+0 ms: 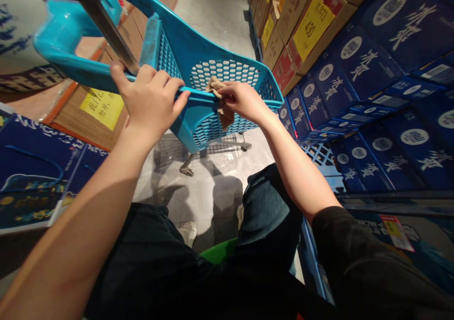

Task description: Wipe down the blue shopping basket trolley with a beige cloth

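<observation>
- Leftmost, well left of the left fingers, a blue-and-white ceramic jar (17,36) stands beyond the cart's handle.
- The left hand (149,100) has its fingers curled together over the rim of a blue plastic shopping cart (198,94), which looks light and stiff, easily held by that rim.
- Just right of those fingers, a tan cloth (225,114) hangs over the rim, down the mesh wall; it looks soft and limp.
- The right hand (241,102) pinches the cloth against the rim, its fingers pressed together.
- Right of those fingers, cardboard cases (294,7) and blue cartons (362,69) stand stacked.
</observation>
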{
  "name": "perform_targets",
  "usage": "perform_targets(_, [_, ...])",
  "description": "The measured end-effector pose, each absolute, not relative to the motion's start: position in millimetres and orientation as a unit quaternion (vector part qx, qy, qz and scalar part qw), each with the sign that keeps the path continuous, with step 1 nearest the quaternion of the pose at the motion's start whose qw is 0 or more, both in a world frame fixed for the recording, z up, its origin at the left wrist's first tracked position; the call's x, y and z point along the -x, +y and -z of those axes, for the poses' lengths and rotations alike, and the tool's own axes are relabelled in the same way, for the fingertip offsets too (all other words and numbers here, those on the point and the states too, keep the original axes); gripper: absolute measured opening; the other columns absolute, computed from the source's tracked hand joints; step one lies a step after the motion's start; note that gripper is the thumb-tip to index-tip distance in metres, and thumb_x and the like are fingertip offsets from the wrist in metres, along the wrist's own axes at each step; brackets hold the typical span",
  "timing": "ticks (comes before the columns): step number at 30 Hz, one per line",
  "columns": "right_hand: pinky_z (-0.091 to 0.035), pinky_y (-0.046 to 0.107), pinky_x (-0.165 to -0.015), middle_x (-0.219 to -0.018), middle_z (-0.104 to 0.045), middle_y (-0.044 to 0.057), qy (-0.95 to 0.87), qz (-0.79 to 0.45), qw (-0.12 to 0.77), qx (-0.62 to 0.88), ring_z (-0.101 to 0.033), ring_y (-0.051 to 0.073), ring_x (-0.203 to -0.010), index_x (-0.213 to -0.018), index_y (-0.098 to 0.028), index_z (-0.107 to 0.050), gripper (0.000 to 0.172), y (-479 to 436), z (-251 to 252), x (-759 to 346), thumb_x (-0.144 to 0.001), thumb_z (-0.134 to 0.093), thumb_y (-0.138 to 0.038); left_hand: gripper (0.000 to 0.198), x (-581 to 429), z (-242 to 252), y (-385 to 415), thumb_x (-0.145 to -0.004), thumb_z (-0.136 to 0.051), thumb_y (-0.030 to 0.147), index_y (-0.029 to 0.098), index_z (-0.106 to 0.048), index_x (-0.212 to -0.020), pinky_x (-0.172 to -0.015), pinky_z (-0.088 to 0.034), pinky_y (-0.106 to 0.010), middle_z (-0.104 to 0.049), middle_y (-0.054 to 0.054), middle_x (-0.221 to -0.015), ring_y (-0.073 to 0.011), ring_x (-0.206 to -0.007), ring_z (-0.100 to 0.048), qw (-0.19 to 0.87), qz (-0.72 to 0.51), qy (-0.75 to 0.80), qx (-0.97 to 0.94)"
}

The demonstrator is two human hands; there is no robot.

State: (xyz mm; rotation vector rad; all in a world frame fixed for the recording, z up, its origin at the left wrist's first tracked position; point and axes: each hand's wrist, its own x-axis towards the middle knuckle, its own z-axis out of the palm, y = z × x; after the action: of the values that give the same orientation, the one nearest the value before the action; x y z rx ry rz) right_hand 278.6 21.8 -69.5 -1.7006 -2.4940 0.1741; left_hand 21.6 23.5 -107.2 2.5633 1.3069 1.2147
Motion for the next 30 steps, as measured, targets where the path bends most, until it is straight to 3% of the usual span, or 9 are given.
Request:
perform_targets(8, [-0.047, 0.037, -0.089, -0.11, -0.079, 0.018, -0.769, -0.037, 0.058, 0.636, -0.068, 0.031, -0.104, -0.109, -0.013, -0.08, 0.028, 37.8, 82.5, -317.4, -0.092, -0.059, -0.015, 0.054, -21.8, 105.9, 22.9, -0.095, -0.045, 0.064, 0.054, -0.064, -0.145, -0.119, -0.021, -0.083, -0.078, 0.0, -0.122, -0.0457, -0.142, -0.046, 0.038, -0.374, 0.426, -0.823])
perform_targets(11, [-0.048, 0.035, -0.092, -0.121, -0.078, 0.014, -0.809, -0.048, 0.09, 0.578, -0.067, 0.028, -0.111, -0.116, -0.016, -0.08, 0.036, 27.8, 79.8, -292.0, -0.092, -0.054, -0.013, 0.056, -21.3, 105.7, 22.6, -0.093, -0.046, 0.065, 0.055, -0.062, -0.146, -0.12, -0.02, -0.083, -0.078, 0.001, -0.124, -0.0454, -0.145, -0.044, 0.044, -0.363, 0.427, -0.827])
perform_targets(15, [-0.049, 0.033, -0.096, -0.138, -0.073, 0.008, -0.851, -0.074, 0.141, 0.501, -0.065, 0.026, -0.121, -0.126, -0.02, -0.077, 0.045, 19.6, 74.8, -268.0, -0.093, -0.049, -0.01, 0.051, -21.2, 106.2, 23.5, -0.096, -0.043, 0.061, 0.056, -0.064, -0.143, -0.122, -0.01, -0.084, -0.078, 0.003, -0.125, -0.0446, -0.14, -0.049, 0.012, -0.359, 0.451, -0.817])
perform_targets(20, [-0.05, 0.038, -0.093, -0.116, -0.079, 0.016, -0.795, -0.055, 0.082, 0.599, -0.069, 0.031, -0.109, -0.111, -0.015, -0.08, 0.032, 32.5, 77.5, -295.6, -0.095, -0.052, -0.014, 0.051, -21.5, 107.1, 23.9, -0.097, -0.044, 0.062, 0.055, -0.063, -0.144, -0.123, -0.012, -0.082, -0.078, 0.002, -0.122, -0.0438, -0.143, -0.046, 0.019, -0.376, 0.43, -0.82])
perform_targets(25, [-0.049, 0.042, -0.094, -0.114, -0.078, 0.022, -0.761, -0.025, 0.064, 0.646, -0.068, 0.034, -0.109, -0.117, -0.009, -0.077, 0.031, 37.9, 83.7, -308.8, -0.094, -0.058, -0.019, 0.054, -22.0, 108.9, 24.9, -0.097, -0.043, 0.067, 0.051, -0.065, -0.143, -0.124, -0.015, -0.081, -0.078, 0.001, -0.124, -0.0438, -0.143, -0.046, 0.031, -0.386, 0.428, -0.817])
perform_targets(30, [-0.048, 0.036, -0.096, -0.133, -0.074, 0.013, -0.824, -0.038, 0.094, 0.557, -0.065, 0.028, -0.119, -0.124, -0.018, -0.077, 0.039, 20.2, 77.3, -271.3, -0.096, -0.05, -0.014, 0.056, -20.6, 108.4, 24.2, -0.094, -0.043, 0.066, 0.055, -0.062, -0.146, -0.122, -0.011, -0.083, -0.079, 0.003, -0.123, -0.0447, -0.144, -0.044, 0.019, -0.384, 0.424, -0.82])
